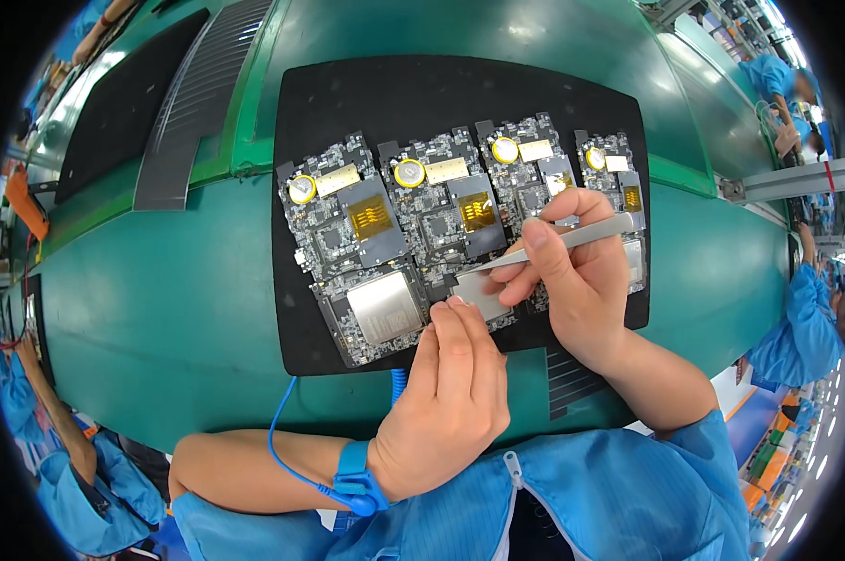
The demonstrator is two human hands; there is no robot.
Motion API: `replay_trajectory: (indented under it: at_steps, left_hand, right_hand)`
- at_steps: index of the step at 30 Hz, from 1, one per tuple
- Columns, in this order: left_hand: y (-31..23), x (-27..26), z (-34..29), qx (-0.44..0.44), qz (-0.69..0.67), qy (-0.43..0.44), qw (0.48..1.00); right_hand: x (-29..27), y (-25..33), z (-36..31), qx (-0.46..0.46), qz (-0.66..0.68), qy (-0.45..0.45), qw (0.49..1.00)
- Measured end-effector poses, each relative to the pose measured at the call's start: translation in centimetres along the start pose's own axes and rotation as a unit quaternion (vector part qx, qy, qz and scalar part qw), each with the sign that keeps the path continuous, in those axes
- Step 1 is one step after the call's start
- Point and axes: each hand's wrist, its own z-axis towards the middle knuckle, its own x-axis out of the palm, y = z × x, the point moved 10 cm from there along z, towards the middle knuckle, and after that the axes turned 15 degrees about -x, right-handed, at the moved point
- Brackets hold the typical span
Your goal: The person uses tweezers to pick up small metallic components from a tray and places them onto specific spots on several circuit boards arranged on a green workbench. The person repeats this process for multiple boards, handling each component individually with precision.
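Observation:
Several black circuit boards lie side by side on a black mat point(348, 93). Each board carries a round coin cell, a cream label and an amber flex patch. The leftmost board point(348, 243) has a silver shield cover seated on it. My right hand point(581, 280) grips metal tweezers point(572, 238) whose tips touch a silver shield cover point(477, 288) on the second board point(441, 220). My left hand point(455, 388) presses its fingertips on that cover's near edge. A blue wrist strap with a coiled cord point(352, 481) is on my left wrist.
The mat rests on a green conveyor belt point(161, 299). Another black mat point(123, 103) and a grey ribbed strip point(198, 93) lie at the far left. Other workers in blue coats sit at the left and right rims.

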Motion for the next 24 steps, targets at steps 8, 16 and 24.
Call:
replay_trajectory:
  at_steps: [8, 16, 24]
  left_hand:
    - [0.4, 0.3, 0.4, -0.026, -0.026, 0.027, 0.999]
    - [0.3, 0.9, 1.1, -0.033, -0.057, 0.051, 0.997]
    - [1.1, 1.4, 2.9, -0.037, -0.155, 0.100, 0.982]
  right_hand:
    - [-0.5, 0.0, 0.3, -0.001, -0.016, 0.004, 1.000]
    - [-1.3, 0.0, 0.4, 0.009, -0.036, 0.005, 0.999]
    - [-1.9, 0.9, 0.2, -0.087, -0.103, 0.046, 0.990]
